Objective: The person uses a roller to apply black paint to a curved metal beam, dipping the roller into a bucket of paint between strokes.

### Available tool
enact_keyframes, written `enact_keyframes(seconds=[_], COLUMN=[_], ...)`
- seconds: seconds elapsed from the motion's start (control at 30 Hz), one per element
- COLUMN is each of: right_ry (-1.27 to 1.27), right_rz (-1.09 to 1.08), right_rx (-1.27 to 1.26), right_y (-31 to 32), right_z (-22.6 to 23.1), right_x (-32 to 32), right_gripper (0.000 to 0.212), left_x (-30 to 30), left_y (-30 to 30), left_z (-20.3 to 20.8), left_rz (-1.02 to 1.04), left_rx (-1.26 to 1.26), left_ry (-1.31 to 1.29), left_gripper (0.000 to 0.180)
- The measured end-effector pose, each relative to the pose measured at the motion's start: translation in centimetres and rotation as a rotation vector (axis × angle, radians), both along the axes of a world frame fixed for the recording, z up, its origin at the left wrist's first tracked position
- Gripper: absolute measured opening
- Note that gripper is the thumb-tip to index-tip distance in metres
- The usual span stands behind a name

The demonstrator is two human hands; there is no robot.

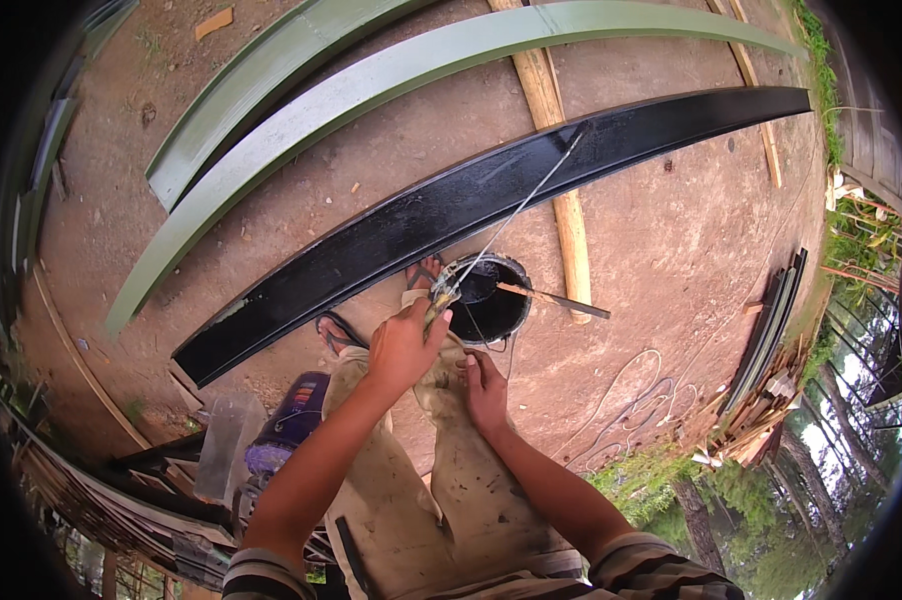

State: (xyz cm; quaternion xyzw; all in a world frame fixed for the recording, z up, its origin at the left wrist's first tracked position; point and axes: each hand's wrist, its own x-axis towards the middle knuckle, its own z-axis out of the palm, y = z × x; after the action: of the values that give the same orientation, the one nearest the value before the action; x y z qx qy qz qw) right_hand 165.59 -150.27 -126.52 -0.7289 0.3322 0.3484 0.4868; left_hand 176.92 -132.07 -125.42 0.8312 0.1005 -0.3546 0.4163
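Brush (511, 222) tip blurred, plank (491, 195) ends cropped

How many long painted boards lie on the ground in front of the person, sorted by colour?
Green boards: 2, a long pale green one and a darker green one behind it
Black boards: 1, the glossy black board
Total: 3

left hand (403, 345): raised ahead of the knees, fingers curled in a closed grip, knuckles up | left arm: bare, stretched forward from lower edge | right hand (485, 392): lower, palm down, fingers flat on right thigh | right arm: bare, bent, striped sleeve at the elbow
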Motion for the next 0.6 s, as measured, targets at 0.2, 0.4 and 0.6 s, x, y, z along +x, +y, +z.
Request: enact_keyframes(seconds=[0.2,0.4,0.6], right_ry=[-0.080,0.034,-0.092], right_rz=[-0.402,-0.856,-0.415], right_rx=[0.466,0.298,0.001], right_y=[7.4,7.9,-0.1], right_z=[-0.7,0.1,4.1], right_x=[-0.7,-2.5,-8.0], right_gripper=[0.035,0.032,0.035], left_x=[-10.2,-22.4,-38.6], left_y=[0.6,3.4,9.5], left_z=[2.4,2.7,3.7], left_rz=[0.092,0.019,-0.145], left_rx=[0.086,0.038,0.188], left_ry=[-0.124,-0.245,0.286], left_gripper=[0.038,0.041,0.050])
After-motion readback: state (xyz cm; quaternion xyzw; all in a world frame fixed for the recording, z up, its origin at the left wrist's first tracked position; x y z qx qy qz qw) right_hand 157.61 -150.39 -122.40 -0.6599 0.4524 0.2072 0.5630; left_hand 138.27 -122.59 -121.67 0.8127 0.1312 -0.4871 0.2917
